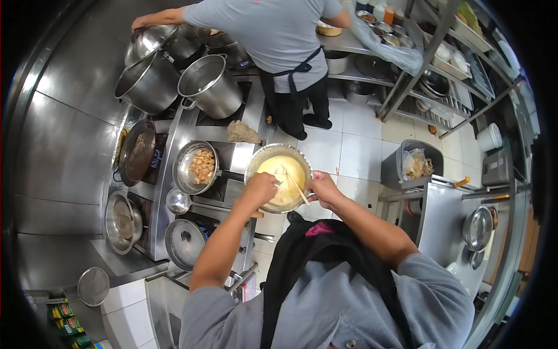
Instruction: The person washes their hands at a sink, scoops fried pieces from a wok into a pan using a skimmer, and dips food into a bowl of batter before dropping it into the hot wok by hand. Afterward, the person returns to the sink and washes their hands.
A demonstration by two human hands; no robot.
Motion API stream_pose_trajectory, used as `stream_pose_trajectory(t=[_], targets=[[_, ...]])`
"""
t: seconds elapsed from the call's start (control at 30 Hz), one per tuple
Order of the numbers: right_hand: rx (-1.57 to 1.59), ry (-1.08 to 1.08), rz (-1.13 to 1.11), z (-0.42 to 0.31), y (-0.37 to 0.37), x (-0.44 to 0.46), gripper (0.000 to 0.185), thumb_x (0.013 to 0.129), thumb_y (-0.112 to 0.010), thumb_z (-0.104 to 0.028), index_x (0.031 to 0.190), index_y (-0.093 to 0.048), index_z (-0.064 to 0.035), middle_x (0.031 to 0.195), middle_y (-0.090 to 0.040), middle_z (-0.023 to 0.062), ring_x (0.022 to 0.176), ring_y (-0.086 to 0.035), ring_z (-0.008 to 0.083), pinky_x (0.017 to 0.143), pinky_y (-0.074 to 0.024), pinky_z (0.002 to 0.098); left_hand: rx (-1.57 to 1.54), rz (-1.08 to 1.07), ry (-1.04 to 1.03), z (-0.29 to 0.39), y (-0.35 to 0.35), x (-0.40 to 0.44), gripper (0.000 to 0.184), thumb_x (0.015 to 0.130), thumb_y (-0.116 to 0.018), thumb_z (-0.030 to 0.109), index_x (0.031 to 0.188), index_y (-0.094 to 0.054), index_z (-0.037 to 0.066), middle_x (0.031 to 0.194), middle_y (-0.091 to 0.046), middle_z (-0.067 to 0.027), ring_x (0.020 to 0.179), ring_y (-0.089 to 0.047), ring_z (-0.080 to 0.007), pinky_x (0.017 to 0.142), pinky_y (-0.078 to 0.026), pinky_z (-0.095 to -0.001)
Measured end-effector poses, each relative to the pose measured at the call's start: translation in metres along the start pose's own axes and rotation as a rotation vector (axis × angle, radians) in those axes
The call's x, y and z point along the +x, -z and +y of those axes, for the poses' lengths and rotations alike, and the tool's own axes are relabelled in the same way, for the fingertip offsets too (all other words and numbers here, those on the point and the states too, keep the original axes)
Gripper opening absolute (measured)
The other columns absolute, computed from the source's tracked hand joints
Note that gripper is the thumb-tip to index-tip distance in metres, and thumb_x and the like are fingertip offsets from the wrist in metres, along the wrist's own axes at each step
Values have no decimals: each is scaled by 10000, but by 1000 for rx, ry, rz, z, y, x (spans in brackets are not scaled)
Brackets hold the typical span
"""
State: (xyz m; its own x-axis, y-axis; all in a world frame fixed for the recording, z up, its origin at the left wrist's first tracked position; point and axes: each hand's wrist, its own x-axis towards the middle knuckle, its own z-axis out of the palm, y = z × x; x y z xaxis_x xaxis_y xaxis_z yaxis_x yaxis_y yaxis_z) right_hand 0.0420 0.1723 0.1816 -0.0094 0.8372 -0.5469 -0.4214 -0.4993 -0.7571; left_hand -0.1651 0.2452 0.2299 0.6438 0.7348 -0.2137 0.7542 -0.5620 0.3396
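A metal bowl (251,164) of pale yellow batter (276,168) is in front of me, at the stove's edge. A pair of light wooden chopsticks (299,189) leans in the batter, its ends reaching over the near rim. My right hand (324,189) grips the bowl's right rim. Over the left side of the bowl is my left hand (261,188), its fingers curled closed above the batter. What those fingers hold, if anything, is hidden.
On the stove are a pan of browned pieces (203,167), a ladle (179,200), another pan (185,243), a dark wok (138,148) and a tall pot (210,87). A co-worker (279,35) stands ahead, one hand on a pot lid (150,42). A grey bin (397,168) is at right.
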Motion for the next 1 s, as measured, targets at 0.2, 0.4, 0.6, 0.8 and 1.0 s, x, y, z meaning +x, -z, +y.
stream_pose_trajectory(t=[0.2, 0.4, 0.6, 0.8, 1.0], targets=[[-78, -45, -107, -23, -39, 36, 86, 771, -606, -24, 851, -580, -43, 751, -584, 45, 614, -593, 145, 492, -563, 305, -237, 184, 155, -32, 102, -18, 215, 779, -655, 155, 948, -709, 34, 864, -668, -193, 831, -653, -351, 765, -523, -398], [-45, -161, -199, -52, -73, 67, 136, 739, -576, 1, 874, -587, 0, 718, -573, 54, 569, -584, 163, 496, -586, 349, 253, -11, 344, -75, 38, 29, 267, 795, -636, 196, 1034, -689, 90, 1074, -599, -149, 1037, -583, -328, 882, -474, -426], [-106, -234, -320, -69, -68, 115, 147, 741, -571, 19, 887, -591, 15, 731, -611, 95, 571, -629, 207, 517, -609, 393, 78, -141, 140, -51, 29, 42, 335, 778, -620, 236, 1087, -684, 122, 1230, -575, -104, 1212, -489, -336, 969, -402, -479], [-185, -245, -410, -78, -60, 142, 123, 741, -577, 13, 864, -583, 13, 737, -604, 103, 577, -627, 214, 499, -601, 389, 177, -164, 324, -60, 31, 56, 270, 784, -620, 265, 1028, -701, 183, 1252, -573, -90, 1237, -481, -341, 940, -396, -521], [-202, -303, -438, -82, -54, 163, 158, 746, -565, 10, 902, -589, -2, 750, -607, 85, 583, -626, 197, 481, -575, 327, 67, -316, 284, -40, 31, 56, 144, 767, -628, 197, 851, -728, 136, 1314, -553, -92, 1283, -448, -381, 997, -375, -556]])
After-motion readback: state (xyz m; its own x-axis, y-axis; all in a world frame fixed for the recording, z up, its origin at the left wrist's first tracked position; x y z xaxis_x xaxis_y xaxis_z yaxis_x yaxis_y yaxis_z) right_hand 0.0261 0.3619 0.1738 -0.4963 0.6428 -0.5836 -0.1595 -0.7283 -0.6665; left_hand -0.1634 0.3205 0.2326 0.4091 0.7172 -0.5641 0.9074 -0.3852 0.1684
